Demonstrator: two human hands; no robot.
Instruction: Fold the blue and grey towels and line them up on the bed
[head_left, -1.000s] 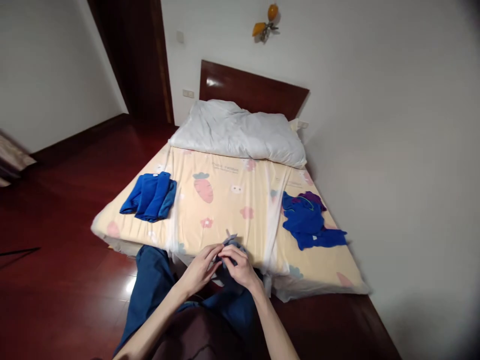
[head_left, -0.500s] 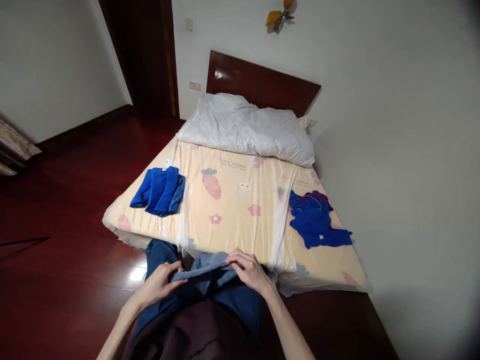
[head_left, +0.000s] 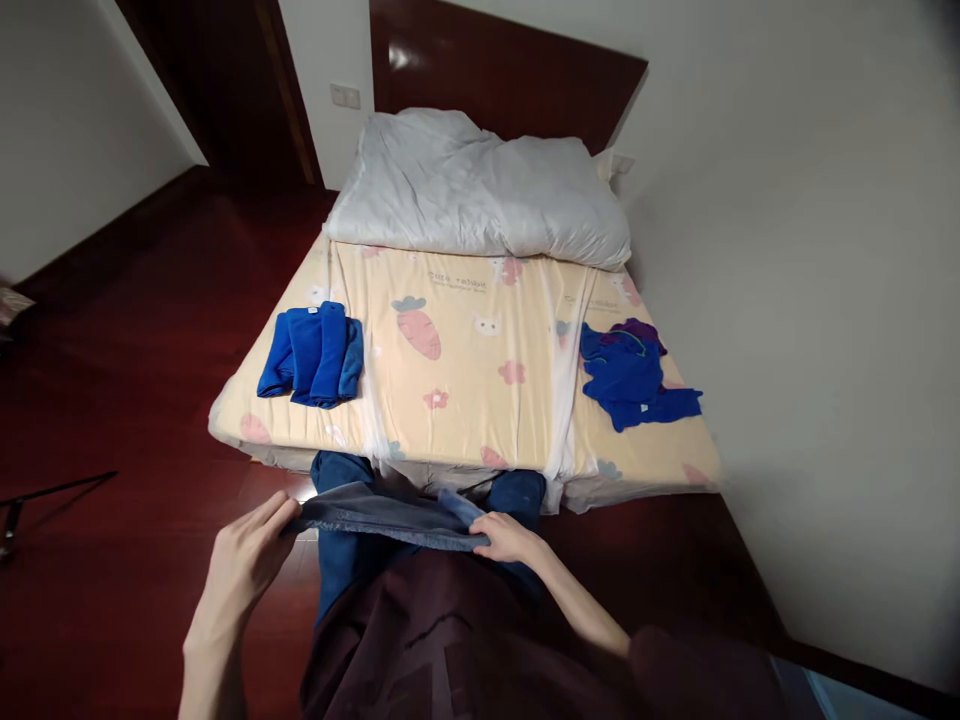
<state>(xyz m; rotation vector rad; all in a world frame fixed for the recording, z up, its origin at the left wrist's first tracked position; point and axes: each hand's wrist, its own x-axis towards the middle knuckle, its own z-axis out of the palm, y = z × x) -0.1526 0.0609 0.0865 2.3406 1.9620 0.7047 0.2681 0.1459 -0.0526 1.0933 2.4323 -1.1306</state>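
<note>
A person's left hand (head_left: 244,560) and right hand (head_left: 508,537) stretch a grey-blue cloth (head_left: 390,515) before a bed (head_left: 465,370).

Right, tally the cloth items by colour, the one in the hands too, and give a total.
Bright blue: 2, the folded blue cloth stack on the bed's left and the crumpled blue garment heap with a purple piece on its right.
Grey-blue: 1, the grey-blue cloth stretched between the left hand and right hand.
White: 1, the white rumpled duvet.
Total: 4.
</note>
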